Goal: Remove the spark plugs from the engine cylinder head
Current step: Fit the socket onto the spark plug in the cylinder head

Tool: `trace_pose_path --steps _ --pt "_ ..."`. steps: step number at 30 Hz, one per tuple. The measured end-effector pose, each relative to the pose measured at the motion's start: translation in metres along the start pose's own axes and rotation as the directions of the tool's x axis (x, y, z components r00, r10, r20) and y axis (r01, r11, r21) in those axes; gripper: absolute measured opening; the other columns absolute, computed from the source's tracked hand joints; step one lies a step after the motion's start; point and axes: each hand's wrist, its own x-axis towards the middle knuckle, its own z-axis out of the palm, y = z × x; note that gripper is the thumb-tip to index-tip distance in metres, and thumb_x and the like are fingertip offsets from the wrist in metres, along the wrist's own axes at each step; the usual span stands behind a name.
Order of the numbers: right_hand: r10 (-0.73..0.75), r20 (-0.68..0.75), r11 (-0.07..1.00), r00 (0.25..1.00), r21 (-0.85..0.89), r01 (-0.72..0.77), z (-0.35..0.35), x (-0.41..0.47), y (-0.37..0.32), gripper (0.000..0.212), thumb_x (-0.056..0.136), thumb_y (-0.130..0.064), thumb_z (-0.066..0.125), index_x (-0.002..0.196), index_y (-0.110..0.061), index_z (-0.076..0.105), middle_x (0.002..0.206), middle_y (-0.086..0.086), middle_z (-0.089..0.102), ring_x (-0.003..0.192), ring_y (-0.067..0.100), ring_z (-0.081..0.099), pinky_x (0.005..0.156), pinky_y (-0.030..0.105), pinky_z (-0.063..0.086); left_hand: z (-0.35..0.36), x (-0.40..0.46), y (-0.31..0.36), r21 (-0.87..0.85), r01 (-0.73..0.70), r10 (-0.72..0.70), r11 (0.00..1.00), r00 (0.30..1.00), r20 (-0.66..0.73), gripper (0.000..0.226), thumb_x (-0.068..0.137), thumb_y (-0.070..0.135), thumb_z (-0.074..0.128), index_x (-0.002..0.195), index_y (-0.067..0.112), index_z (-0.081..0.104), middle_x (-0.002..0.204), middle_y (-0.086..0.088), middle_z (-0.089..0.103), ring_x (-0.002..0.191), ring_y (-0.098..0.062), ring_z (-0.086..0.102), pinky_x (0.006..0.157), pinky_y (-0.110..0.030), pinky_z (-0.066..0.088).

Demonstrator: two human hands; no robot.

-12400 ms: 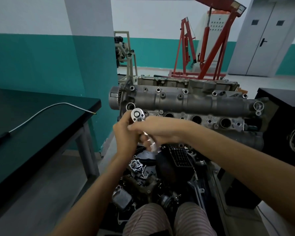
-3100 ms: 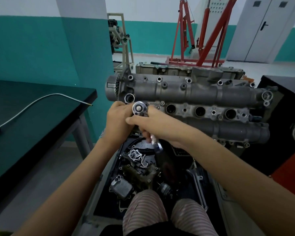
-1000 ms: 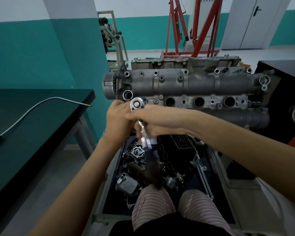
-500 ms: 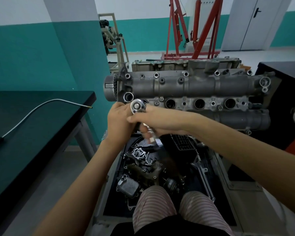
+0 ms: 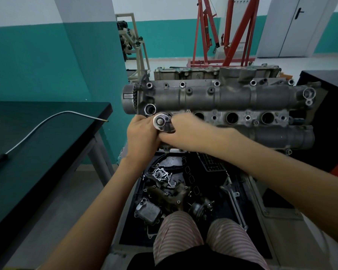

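A grey engine cylinder head (image 5: pixel 222 98) lies across the stand in front of me, with a row of round spark plug wells (image 5: pixel 232 117) along its near side. A chrome ratchet wrench (image 5: pixel 161 121) stands over the leftmost well. My left hand (image 5: pixel 142 137) curls round the tool just under the ratchet head. My right hand (image 5: pixel 185 133) reaches across from the right and grips the ratchet handle, which is hidden under its fingers. No spark plug is visible.
A black tray (image 5: pixel 183 191) under the head holds several loose engine parts, including an oil cooler (image 5: pixel 147 211). A dark bench (image 5: pixel 37 152) with a bent metal rod (image 5: pixel 47 123) stands at the left. A red engine hoist (image 5: pixel 222 36) stands behind.
My right hand has swung the ratchet handle up and to the right, so the handle that stuck out below the fingers is now hidden. My left hand has stayed at the ratchet head.
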Motion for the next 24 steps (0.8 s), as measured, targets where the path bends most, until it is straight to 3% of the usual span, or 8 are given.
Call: trace_pose_path --steps 2,5,8,12,15,19,21,24 --pt "-0.135 -0.127 0.867 0.983 -0.494 0.055 -0.017 0.005 -0.001 0.034 0.085 -0.033 0.051 0.059 -0.023 0.031 0.06 -0.008 0.035 0.062 0.018 0.044 0.043 0.023 0.023 0.002 0.001 0.0 0.033 -0.019 0.02 0.999 0.999 -0.032 0.019 0.073 0.017 0.049 0.063 0.007 0.063 0.054 -0.004 0.061 0.046 -0.024 0.052 0.058 -0.024 0.027" --pt "-0.253 -0.147 0.784 0.956 -0.61 0.113 -0.02 0.009 0.005 0.027 0.084 -0.036 0.051 0.067 -0.02 0.039 0.062 -0.007 0.036 0.068 0.019 0.048 0.044 0.025 0.023 0.004 0.002 0.0 0.044 0.005 -0.003 0.999 0.999 -0.051 0.02 0.072 0.014 0.051 0.053 0.01 0.053 0.046 -0.003 0.054 0.041 -0.024 0.049 0.057 -0.024 0.025" --pt "-0.058 -0.058 0.998 0.997 0.027 0.059 0.0 0.002 0.006 0.018 0.082 -0.031 0.057 0.078 -0.014 0.051 0.07 -0.003 0.054 0.067 0.017 0.056 0.052 0.029 0.044 0.002 0.002 0.001 0.012 0.039 -0.04 0.999 0.999 0.026 0.011 0.058 0.01 0.055 0.048 0.009 0.051 0.042 -0.005 0.05 0.039 -0.025 0.047 0.056 -0.025 0.025" --pt "-0.039 0.394 0.49 0.918 0.809 -0.326 0.011 -0.013 -0.011 0.017 0.09 -0.017 0.053 0.075 -0.01 0.047 0.061 0.003 0.048 0.051 0.013 0.049 0.054 0.023 0.049 -0.004 0.0 0.004 -0.177 0.123 -0.105 0.977 0.989 0.108 0.022 0.067 0.013 0.051 0.048 0.002 0.055 0.043 -0.01 0.052 0.04 -0.026 0.05 0.056 -0.034 0.044" --pt "-0.006 -0.018 1.0 1.0 0.017 0.006 0.001 -0.001 -0.004 0.028 0.089 -0.025 0.049 0.065 -0.015 0.04 0.06 -0.002 0.043 0.058 0.017 0.048 0.042 0.021 0.038 -0.004 0.001 0.005 -0.042 0.085 -0.081 0.996 0.993 0.085 0.019 0.066 0.013 0.049 0.054 0.003 0.059 0.046 -0.008 0.054 0.042 -0.026 0.052 0.057 -0.026 0.031" --pt "-0.25 -0.225 0.708 0.942 -0.706 0.019 -0.016 0.004 -0.003 0.021 0.088 -0.033 0.048 0.074 -0.018 0.041 0.068 -0.003 0.038 0.064 0.019 0.042 0.045 0.025 0.017 -0.002 0.002 0.003 0.03 0.029 -0.03 0.999 0.999 0.025 0.02 0.073 0.01 0.052 0.054 0.011 0.05 0.045 -0.004 0.051 0.04 -0.025 0.047 0.058 -0.026 0.026" --pt "-0.194 -0.213 0.84 0.958 -0.54 0.05 -0.007 0.005 0.001 0.024 0.085 -0.038 0.05 0.073 -0.018 0.044 0.067 -0.005 0.044 0.062 0.017 0.045 0.046 0.024 0.023 -0.002 0.002 0.005 0.003 0.056 -0.056 0.998 0.997 0.049 0.016 0.064 0.006 0.054 0.049 0.011 0.049 0.042 -0.004 0.05 0.039 -0.024 0.047 0.056 -0.024 0.025" --pt "0.095 0.131 0.877 0.987 0.458 -0.145 0.005 -0.004 -0.006 0.024 0.086 -0.038 0.052 0.082 -0.015 0.052 0.064 -0.002 0.052 0.054 0.013 0.052 0.045 0.021 0.042 -0.006 0.003 0.008 -0.142 0.106 -0.09 0.984 0.989 0.113 0.015 0.059 0.006 0.053 0.044 0.008 0.049 0.04 -0.006 0.047 0.039 -0.023 0.049 0.055 -0.024 0.028"
